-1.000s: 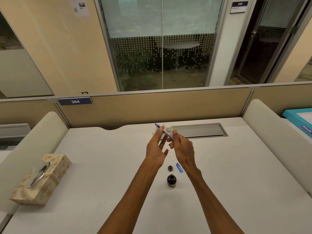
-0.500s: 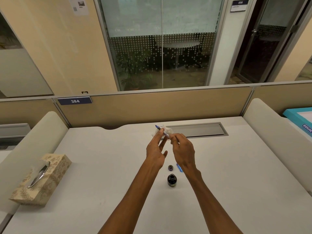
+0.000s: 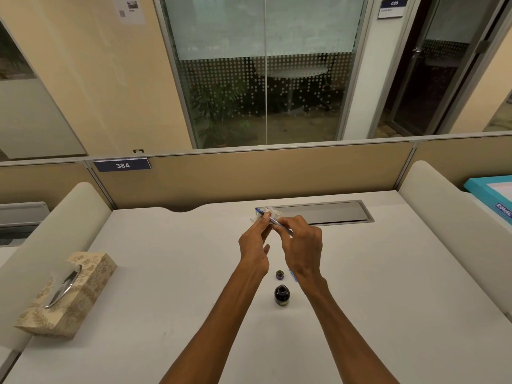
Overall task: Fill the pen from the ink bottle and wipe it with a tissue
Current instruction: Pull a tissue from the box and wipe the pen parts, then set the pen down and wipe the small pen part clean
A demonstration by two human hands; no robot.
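Since a moment ago our right hand (image 3: 302, 245) has slid closer along the pen (image 3: 273, 220) toward the left hand (image 3: 253, 245), so the two now nearly meet just above centre frame.

What could go wrong: the open ink bottle (image 3: 282, 294) stands low in the middle of the desk (image 3: 171, 273), directly between our forearms, with its cap (image 3: 280, 274) just behind it. Drawing either arm back carelessly could tip it and spill ink. Squeezing hard may also smear wet ink on our fingers.

Our left hand pinches the tissue (image 3: 267, 213) around the pen's far end, fingers closed, the other fingers loose. Our right hand is clamped on the pen's barrel. At lower left the tissue box (image 3: 69, 295) sits well apart.
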